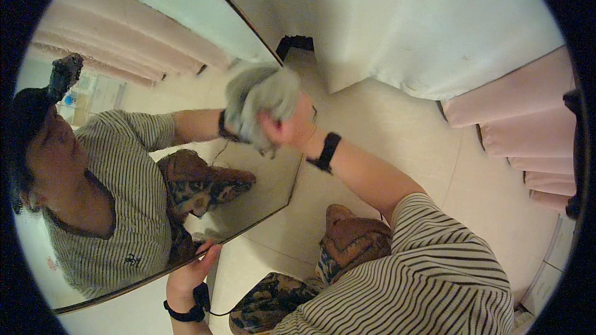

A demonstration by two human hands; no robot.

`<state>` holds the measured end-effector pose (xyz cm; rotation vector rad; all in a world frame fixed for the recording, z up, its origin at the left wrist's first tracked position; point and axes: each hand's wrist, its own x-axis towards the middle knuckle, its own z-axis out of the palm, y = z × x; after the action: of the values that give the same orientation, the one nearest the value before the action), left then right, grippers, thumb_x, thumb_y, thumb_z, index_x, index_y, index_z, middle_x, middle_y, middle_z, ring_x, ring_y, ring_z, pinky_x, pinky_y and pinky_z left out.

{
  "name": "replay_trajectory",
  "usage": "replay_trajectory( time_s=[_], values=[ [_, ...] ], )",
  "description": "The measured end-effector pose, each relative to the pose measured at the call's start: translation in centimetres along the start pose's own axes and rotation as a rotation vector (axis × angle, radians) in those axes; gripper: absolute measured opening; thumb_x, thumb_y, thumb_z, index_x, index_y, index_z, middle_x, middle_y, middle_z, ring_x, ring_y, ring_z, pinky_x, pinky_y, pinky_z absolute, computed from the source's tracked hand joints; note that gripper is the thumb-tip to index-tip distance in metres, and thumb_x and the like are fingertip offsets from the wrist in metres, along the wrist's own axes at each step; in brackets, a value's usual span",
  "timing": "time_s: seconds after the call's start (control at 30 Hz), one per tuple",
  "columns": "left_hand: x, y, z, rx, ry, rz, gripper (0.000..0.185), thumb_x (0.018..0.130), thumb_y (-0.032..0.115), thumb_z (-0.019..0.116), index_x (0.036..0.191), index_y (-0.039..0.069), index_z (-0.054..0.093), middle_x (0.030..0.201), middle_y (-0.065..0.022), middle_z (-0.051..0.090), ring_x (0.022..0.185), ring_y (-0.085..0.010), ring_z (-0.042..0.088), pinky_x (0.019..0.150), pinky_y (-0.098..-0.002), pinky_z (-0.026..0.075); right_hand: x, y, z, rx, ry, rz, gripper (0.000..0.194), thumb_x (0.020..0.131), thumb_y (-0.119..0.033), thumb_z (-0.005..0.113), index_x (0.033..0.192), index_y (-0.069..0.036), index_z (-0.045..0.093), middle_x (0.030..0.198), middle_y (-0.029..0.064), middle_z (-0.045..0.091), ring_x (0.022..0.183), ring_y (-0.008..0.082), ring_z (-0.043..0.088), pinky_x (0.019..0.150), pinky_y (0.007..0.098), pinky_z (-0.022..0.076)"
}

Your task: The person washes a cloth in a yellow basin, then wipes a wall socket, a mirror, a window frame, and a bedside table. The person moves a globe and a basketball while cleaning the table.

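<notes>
A large framed mirror [274, 190] stands tilted on the left and reflects a person in a striped shirt and dark cap. My right hand [295, 123], blurred, has a bunched grey cloth [260, 95] in its grip, held against the mirror's surface near its right-hand edge. At the mirror's near edge, my left hand [198, 265] holds the thin dark frame [253, 228], fingertips over the front. Its palm is partly hidden. Both wrists wear black bands.
Pale floor tiles [391, 149] lie beneath. A white sheet-like covering [419, 23] hangs at the top right, beside pink pleated fabric [526, 116]. My legs in patterned trousers [274, 298] are below, with a thin dark cable [219, 313] near my left wrist.
</notes>
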<state>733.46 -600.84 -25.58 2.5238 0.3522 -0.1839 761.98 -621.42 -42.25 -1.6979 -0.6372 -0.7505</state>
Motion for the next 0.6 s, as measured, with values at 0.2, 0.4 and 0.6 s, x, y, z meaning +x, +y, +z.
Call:
replay_trajectory(
  time_s=[0.2,0.4,0.6],
  values=[
    [0.4,-0.8,0.0,-0.085,0.064,-0.057,0.022,0.077,0.014,0.081,0.091,0.000,0.071,0.083,-0.0091,0.070,0.075,-0.0172,0.067,0.066,-0.0307,0.054,-4.1,10.8,1.6,-0.367,-0.137,0.582,0.027,0.085,-0.021,0.055,0.101,-0.003,0.065,0.103,0.0201,0.065,0.101,0.0379,0.058,0.087,0.0468,0.0475],
    [0.8,2.1,-0.4,0.073,0.108,-0.040,0.020,0.072,0.014,0.083,0.084,0.002,0.072,0.078,-0.0076,0.070,0.069,-0.0159,0.066,0.062,-0.0294,0.055,-11.8,13.5,0.5,-0.702,-0.800,0.698,0.031,0.090,-0.024,0.050,0.093,0.001,0.067,0.107,0.0241,0.061,0.103,0.0385,0.054,0.090,0.0452,0.0452],
    [1.5,4.4,-0.2,0.132,0.084,0.015,0.021,0.073,0.019,0.084,0.084,0.005,0.073,0.072,-0.0080,0.069,0.060,-0.0161,0.063,0.055,-0.0296,0.051,-17.1,12.0,-1.0,-0.867,-0.929,0.394,0.026,0.079,-0.023,0.058,0.087,-0.003,0.072,0.103,0.0190,0.063,0.100,0.0329,0.054,0.088,0.0442,0.0437]
  ],
)
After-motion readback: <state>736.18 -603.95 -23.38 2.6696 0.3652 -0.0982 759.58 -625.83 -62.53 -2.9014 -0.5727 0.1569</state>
